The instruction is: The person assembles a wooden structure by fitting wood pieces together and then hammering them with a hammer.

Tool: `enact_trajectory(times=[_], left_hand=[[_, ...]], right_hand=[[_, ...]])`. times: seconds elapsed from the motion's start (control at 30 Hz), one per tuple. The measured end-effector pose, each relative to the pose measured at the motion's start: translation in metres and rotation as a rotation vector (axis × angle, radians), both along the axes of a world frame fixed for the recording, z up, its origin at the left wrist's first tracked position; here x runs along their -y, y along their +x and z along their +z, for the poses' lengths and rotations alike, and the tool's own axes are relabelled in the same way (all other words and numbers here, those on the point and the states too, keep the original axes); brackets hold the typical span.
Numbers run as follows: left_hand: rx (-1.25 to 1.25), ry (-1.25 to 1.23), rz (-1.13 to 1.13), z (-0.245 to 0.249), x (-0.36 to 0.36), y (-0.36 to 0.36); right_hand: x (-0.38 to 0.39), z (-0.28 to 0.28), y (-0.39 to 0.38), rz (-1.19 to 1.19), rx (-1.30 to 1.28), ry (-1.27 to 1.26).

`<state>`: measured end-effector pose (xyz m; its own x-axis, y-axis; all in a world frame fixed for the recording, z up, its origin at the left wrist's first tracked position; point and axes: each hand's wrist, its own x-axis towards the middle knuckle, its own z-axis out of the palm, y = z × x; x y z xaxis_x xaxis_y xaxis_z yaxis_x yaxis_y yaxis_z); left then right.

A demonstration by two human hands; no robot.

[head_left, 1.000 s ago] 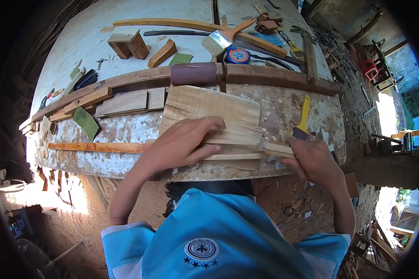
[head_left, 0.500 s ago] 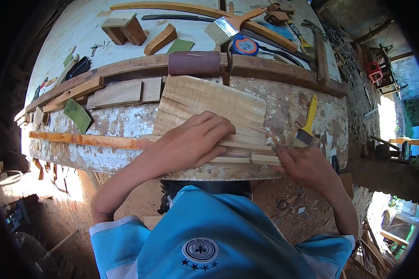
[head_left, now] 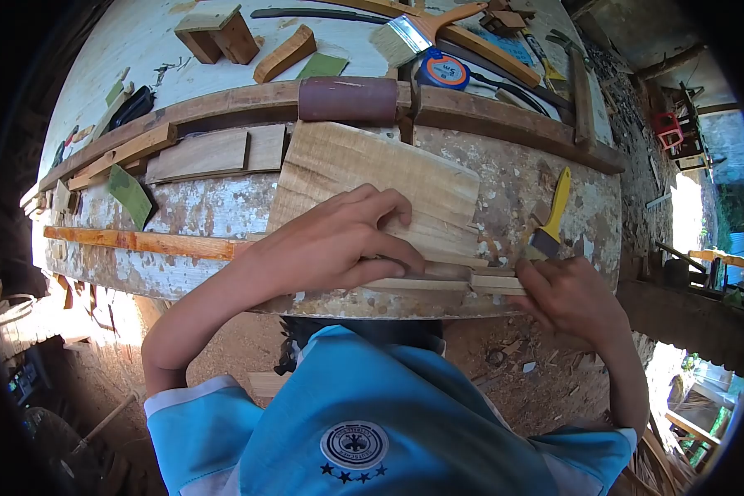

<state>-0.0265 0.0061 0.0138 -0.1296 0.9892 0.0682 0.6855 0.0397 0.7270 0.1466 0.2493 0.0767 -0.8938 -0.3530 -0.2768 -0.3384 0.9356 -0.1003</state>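
Narrow pale wooden strips (head_left: 438, 285) lie along the bench's near edge, with a step between two lengths just left of my right hand. My right hand (head_left: 572, 299) grips the right end of the strip, thumb and fingers closed around it. My left hand (head_left: 351, 240) reaches over the strips, its thumb and bent index finger closed down on them while the other fingers arch above. A wide, flat wooden board (head_left: 372, 169) lies just beyond my left hand, partly covered by it. Near my right hand rests a yellow-handled brush (head_left: 557, 202).
A long wooden bar (head_left: 504, 120) crosses the workbench (head_left: 215, 207), with a brown sandpaper roll (head_left: 347, 99) against it. Behind are a wide paintbrush (head_left: 409, 40), a blue tape measure (head_left: 444, 70) and a hammer (head_left: 581, 95). An orange-brown strip (head_left: 140, 241) lies left.
My right hand and the gripped strip have shifted right, along with the step between the lengths. My left index finger has bent lower onto the strips. The view has tilted slightly.
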Motion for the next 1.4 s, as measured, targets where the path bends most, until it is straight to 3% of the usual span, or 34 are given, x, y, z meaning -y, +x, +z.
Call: enact_trajectory(times=[0.37, 0.5, 0.6, 0.67, 0.8, 0.9, 1.2, 1.4], left_hand=[[-0.002, 0.053, -0.024, -0.005, -0.006, -0.007], [0.087, -0.037, -0.046, -0.002, -0.004, -0.006], [0.133, -0.013, -0.071, -0.005, -0.003, -0.006], [0.137, 0.048, -0.099, -0.008, -0.002, -0.007], [0.366, -0.058, -0.1, -0.003, -0.001, -0.006], [0.299, -0.047, -0.092, 0.002, -0.005, -0.003], [0.196, 0.023, -0.07, 0.007, -0.014, 0.005], [0.095, 0.126, -0.074, -0.011, -0.019, 0.01]], right_hand=[[0.016, -0.007, -0.004, -0.112, 0.046, 0.031], [0.023, -0.004, 0.0, -0.14, 0.049, 0.023], [0.013, -0.004, 0.001, -0.078, -0.028, -0.108], [0.007, -0.001, 0.009, -0.188, 0.076, -0.171], [0.011, -0.003, 0.015, -0.382, 0.178, -0.289], [0.012, -0.005, 0.014, -0.474, 0.262, -0.149], [0.005, -0.011, 0.022, -0.323, 0.032, -0.274], [-0.008, -0.009, 0.016, -0.173, 0.043, 0.028]])
